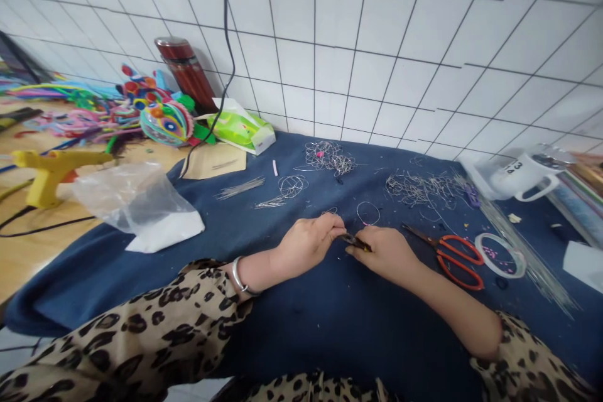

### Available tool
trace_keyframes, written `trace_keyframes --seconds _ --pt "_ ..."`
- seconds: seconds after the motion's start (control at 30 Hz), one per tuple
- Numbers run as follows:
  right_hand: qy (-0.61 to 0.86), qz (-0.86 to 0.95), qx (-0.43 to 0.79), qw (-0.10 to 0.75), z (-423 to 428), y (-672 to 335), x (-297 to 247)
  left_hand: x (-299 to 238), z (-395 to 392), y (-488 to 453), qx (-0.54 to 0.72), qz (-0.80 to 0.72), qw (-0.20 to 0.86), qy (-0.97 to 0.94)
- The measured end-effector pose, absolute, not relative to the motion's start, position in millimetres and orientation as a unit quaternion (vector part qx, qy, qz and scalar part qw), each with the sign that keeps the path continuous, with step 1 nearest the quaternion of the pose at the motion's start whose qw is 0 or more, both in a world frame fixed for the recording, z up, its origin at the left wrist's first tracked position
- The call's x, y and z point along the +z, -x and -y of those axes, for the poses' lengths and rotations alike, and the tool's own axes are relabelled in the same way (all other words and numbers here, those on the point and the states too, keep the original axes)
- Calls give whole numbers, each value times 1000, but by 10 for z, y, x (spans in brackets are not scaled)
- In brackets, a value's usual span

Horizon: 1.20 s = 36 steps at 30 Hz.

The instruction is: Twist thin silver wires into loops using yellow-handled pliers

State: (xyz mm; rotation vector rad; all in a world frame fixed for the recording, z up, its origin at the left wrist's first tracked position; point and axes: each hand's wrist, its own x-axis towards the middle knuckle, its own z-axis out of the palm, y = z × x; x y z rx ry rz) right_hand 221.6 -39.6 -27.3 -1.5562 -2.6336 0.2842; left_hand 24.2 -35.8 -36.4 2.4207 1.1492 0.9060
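Note:
My right hand [389, 254] is closed around a small pair of pliers [354, 241], whose dark jaws point left toward my other fingertips. My left hand [304, 245], with a silver bangle on the wrist, pinches a thin wire [331, 210]; a bit of it curves out above the fingers, and the rest is hidden. The pliers' tip meets or nearly meets the pinch. Just beyond my right hand lies a wire ring [368, 213] with a small pink spot. Red-handled scissors [459, 257] rest to the right, beside a round clear dish [500, 255] with pink beads.
Tangled wire heaps [330, 158] and cut wire pieces [240, 188] lie on the dark blue cloth [292, 339]. A plastic bag [141, 201] and yellow glue gun [51, 173] are left. Long straight wires [532, 257] and a white mug [537, 173] stand right.

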Motion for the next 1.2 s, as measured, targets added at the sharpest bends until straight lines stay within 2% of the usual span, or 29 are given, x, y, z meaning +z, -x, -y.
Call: trace_keyframes --seconds 0.47,0.87,0.97,1.07,1.13,1.2 --pt "497 841 210 42 337 -2312 -239 -463 323 -270 342 -336 113 -870" --pt "479 853 205 38 359 -2355 -229 -488 318 -264 339 -309 128 -879" --pt "463 867 176 48 368 -2348 -226 -437 310 -242 356 -358 185 -843" --pt "457 870 168 83 367 -2321 -219 -382 259 -211 430 -415 333 -730" --pt "467 854 186 135 388 -2292 -166 -366 199 -179 471 -416 450 -635" --pt "484 821 204 224 462 -2265 -47 -368 135 -138 492 -408 530 -557"
